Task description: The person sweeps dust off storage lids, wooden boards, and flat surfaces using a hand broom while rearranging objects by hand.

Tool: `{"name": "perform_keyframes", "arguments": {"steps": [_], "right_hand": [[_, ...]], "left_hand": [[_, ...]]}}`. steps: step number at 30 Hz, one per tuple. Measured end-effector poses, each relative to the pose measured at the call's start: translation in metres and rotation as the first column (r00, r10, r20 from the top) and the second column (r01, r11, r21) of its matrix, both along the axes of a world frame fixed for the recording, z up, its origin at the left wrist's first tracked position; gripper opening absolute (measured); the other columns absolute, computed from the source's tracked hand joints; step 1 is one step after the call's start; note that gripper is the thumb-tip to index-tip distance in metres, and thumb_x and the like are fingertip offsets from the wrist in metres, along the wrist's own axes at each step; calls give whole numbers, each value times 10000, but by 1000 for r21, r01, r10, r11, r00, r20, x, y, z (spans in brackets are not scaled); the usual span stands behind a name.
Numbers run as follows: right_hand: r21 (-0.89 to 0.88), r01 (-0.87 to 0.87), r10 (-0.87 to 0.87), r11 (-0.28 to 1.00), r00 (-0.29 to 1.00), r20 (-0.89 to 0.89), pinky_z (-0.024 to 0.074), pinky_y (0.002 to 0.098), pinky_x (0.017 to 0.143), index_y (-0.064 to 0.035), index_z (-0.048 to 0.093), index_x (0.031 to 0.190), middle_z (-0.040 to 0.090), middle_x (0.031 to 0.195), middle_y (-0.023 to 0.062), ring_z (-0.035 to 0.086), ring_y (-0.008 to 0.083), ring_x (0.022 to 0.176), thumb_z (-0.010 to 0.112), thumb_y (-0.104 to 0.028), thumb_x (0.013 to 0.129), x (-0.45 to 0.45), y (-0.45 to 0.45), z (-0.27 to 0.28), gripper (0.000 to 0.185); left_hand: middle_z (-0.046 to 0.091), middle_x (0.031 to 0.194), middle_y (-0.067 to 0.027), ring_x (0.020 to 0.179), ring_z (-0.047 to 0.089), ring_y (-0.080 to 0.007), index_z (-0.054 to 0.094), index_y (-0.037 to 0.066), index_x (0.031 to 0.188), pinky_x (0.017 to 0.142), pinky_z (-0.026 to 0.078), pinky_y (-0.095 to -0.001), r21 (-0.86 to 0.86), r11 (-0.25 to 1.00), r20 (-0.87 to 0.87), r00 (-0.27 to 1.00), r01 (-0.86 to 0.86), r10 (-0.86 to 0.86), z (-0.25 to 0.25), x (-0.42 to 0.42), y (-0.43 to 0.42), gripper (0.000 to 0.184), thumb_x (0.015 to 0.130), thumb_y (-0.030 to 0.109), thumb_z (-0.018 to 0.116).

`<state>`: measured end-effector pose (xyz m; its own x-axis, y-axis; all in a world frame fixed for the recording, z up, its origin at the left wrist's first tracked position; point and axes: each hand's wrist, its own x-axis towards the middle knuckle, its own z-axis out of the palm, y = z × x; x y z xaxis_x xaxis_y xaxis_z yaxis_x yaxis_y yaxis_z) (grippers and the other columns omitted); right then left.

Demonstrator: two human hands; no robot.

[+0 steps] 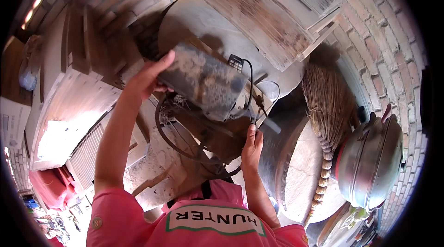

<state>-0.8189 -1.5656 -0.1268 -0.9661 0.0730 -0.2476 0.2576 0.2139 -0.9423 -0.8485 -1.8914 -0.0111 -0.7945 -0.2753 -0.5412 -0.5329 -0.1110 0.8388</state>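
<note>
A dusty, dark metal box (203, 80) with rubbed brownish patches is held up in front of me, tilted. My left hand (150, 78) is closed on its left end, thumb on top and fingers beneath. At its far right corner is a small black part with a light grid (235, 62), and a black cable (251, 80) curves down from there. My right hand (252, 147) is closed, thumb up, pinching the dark end of a cable just below the box's right end. A thick black hose or cable (173, 147) loops below the box; its ends are hard to trace.
Behind the box lies a large round pale board (180, 20). A straw broom (326, 108) leans at the right, beside a lidded metal pot (372, 163). Wooden panels (249, 11) stand against the brick wall (374, 29). A white cabinet (69, 103) is on the left.
</note>
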Motion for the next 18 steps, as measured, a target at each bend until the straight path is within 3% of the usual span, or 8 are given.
{"name": "perform_keyframes", "arguments": {"steps": [2,5,6,9,10,13,16,18], "right_hand": [[-40,-16,17,999,1000,21,400,359,736,39,513,988,505,827,111,456,213,785,474,-452,995,0,-1,9,492],[-75,-45,47,996,999,26,379,351,753,27,522,959,491,849,75,443,190,823,482,-449,994,-2,3,5,478],[-122,14,-4,992,997,80,381,337,811,30,546,1008,527,913,74,458,181,882,496,-450,988,0,-1,18,483],[-280,-11,36,960,995,88,388,323,857,42,559,1073,559,973,84,481,181,929,507,-456,983,-1,4,7,509],[-259,44,-11,965,992,127,387,319,897,56,557,1123,579,1017,98,492,178,968,511,-452,982,1,3,12,529],[-352,-16,56,936,993,102,397,318,881,36,562,1093,570,979,73,495,158,939,500,-427,993,0,9,3,478],[-398,-63,109,915,990,92,410,298,845,-14,567,1051,546,933,36,502,134,889,491,-385,1004,1,7,5,382],[-448,-28,75,894,993,88,430,316,824,-24,572,1062,557,947,52,509,150,892,500,-402,994,0,1,8,391]], "left_hand": [[689,904,-56,796,647,-146,687,33,1027,632,525,-278,-111,988,32,994,108,-105,-2,13,-4,672,797,662,636],[689,851,-66,772,644,-146,705,18,958,608,527,-270,-320,946,-65,996,43,-67,8,16,11,665,785,657,652],[671,891,-72,787,637,-148,694,-12,938,649,522,-267,-381,925,-57,998,-10,-13,14,17,18,557,824,533,695],[636,933,-67,822,627,-136,671,-30,965,693,508,-255,-711,610,-483,873,-349,-64,-10,47,24,444,855,397,720],[608,957,-68,864,618,-142,633,-30,1036,722,500,-265,-654,615,-525,850,-440,50,-9,65,31,380,874,303,719],[627,1024,-107,960,608,-161,581,-40,1179,786,499,-304,-639,620,-371,888,-456,271,-15,129,51,499,891,353,689],[621,1122,-145,1040,579,-168,523,-67,1275,870,470,-328,-257,851,-188,887,-458,421,-36,152,76,586,917,382,641],[609,1162,-153,1067,562,-168,505,-81,1297,902,449,-323,-217,865,-243,883,-452,401,-34,143,79,630,919,408,625]]}}
